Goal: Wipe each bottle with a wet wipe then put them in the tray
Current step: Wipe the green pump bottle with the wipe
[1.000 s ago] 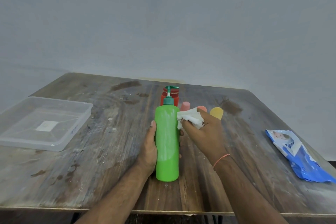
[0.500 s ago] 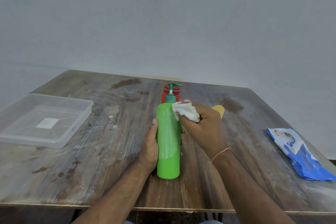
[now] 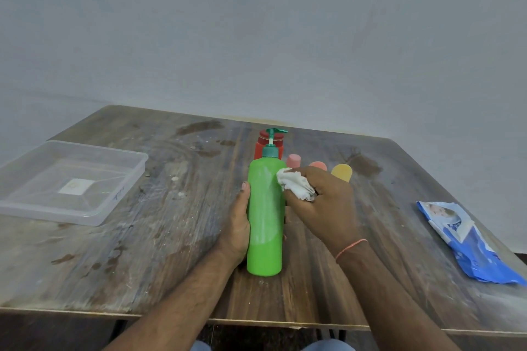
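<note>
- My left hand [image 3: 238, 225] wraps the green pump bottle [image 3: 265, 216], upright mid-surface; long axis vertical
- My right hand [image 3: 322, 202] pinches the wet wipe [image 3: 295, 186] against its upper right side
- Tray [image 3: 125, 196] lies well left; left hand nearer

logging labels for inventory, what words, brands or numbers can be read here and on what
No text here can be read.
Tray: a pale sticker on its floor and a blue scribble on its wall, both too blurred.
Wipes pack: printed picture and lettering, too small to read.
Green bottle: no label facing the camera.
</note>
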Tool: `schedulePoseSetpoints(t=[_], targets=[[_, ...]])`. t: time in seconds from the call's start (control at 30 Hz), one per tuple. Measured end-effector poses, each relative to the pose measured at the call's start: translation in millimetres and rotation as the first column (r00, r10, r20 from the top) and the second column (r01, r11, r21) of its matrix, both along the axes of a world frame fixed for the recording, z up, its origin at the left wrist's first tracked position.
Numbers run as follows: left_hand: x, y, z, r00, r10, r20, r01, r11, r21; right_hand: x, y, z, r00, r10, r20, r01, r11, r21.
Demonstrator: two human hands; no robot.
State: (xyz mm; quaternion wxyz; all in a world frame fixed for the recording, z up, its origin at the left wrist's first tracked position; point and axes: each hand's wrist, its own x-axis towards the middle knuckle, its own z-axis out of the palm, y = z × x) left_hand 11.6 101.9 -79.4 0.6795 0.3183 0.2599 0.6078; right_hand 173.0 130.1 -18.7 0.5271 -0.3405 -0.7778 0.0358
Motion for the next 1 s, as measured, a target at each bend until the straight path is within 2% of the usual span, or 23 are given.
schedulePoseSetpoints(t=[0.13,0.3,0.43,0.6,0.73,0.87,1.0], targets=[[0,1,-2,1.0,0.02,-0.002,-0.02,1.0,-0.003,2,-3,-6,0.995,0.081,0.05,-0.081,0.997,0.001],[-2,3,-7,0.999,0.044,-0.028,-0.044,0.999,-0.005,0,-4,-1,1.0,-0.007,0.027,0.006,0.998,0.058],[-1,5,-7,1.0,0.02,0.0,-0.02,1.0,0.017,1,-10,-2,0.988,0.085,0.131,-0.097,0.991,0.091],[0,5,-6,0.999,0.045,-0.018,-0.044,0.999,0.029,3,-10,-10,0.998,0.038,0.044,-0.041,0.998,0.053],[-1,6,-6,0.995,0.095,0.006,-0.095,0.995,0.03,7,-18,-19,0.989,0.097,0.112,-0.102,0.994,0.044],[-1,7,-8,0.994,0.103,-0.026,-0.103,0.994,0.026,8,-20,-22,0.999,0.026,0.031,-0.026,0.999,0.028],[-1,8,-8,0.991,0.13,0.014,-0.13,0.991,0.01,8,-27,-28,0.992,0.096,0.083,-0.1,0.994,0.047]])
